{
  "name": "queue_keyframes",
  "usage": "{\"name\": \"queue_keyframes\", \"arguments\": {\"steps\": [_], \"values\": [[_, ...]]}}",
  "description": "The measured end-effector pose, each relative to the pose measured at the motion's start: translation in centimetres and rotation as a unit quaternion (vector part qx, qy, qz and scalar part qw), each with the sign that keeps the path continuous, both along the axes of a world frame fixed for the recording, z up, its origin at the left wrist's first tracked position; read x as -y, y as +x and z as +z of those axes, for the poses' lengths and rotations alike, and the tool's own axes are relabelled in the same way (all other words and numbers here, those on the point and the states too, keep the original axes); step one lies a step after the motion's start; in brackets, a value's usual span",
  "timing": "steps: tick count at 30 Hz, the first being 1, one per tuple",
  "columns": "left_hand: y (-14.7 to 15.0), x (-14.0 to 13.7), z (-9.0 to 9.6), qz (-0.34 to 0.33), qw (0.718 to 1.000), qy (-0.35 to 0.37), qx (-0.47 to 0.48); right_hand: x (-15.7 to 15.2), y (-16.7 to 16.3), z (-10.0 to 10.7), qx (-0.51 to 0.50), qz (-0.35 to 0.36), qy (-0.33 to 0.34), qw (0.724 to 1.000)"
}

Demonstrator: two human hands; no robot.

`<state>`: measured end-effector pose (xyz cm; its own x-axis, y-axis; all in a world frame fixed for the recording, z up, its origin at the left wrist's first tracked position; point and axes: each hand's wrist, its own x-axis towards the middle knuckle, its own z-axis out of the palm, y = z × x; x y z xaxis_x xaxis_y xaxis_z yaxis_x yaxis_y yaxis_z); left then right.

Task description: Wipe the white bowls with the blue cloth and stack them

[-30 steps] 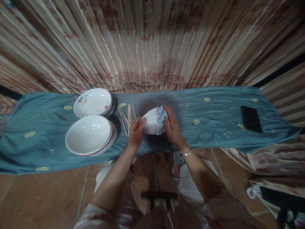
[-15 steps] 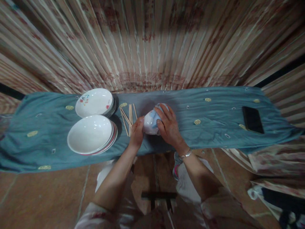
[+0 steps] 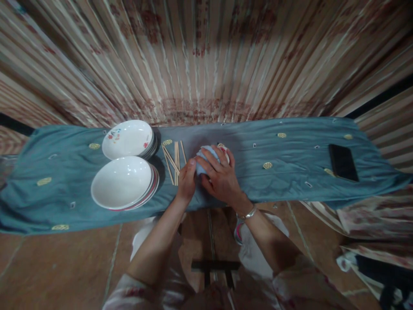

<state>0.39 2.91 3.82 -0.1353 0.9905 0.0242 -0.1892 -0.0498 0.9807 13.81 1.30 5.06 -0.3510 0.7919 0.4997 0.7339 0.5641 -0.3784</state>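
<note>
Our right hand (image 3: 219, 178) lies spread over a small white bowl (image 3: 222, 151), fingers splayed and pressing a pale blue cloth (image 3: 206, 156) onto it, so that the bowl is mostly hidden and only a strip of rim with a red mark shows at its far edge. Our left hand (image 3: 186, 181) clasps the same bowl from its left side, thumb and fingers closed against the wall of it. The bowl sits on the teal tablecloth (image 3: 277, 172), near the front edge. Just left of the bowl we see a loose bunch of wooden chopsticks (image 3: 174, 157) lying on the cloth. Farther left of the bowl stands a stack of plain white bowls (image 3: 121, 182), and behind that stack, touching it or nearly so, a second stack of flowered bowls (image 3: 127, 138). Well to the right of the bowl a dark phone (image 3: 343, 162) lies flat. Beyond the bowl hangs a striped curtain (image 3: 206, 60).
</note>
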Motion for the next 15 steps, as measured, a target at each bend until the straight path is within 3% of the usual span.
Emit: {"name": "queue_keyframes", "arguments": {"steps": [6,15], "values": [[0.2,0.0,0.2,-0.014,0.999,-0.016,0.024,-0.9,1.7,-0.3,-0.066,-0.053,-0.029,0.996],[0.1,-0.1,-0.4,-0.021,0.999,-0.019,0.042,-1.0,2.4,-2.2,-0.190,-0.057,-0.041,0.979]]}}
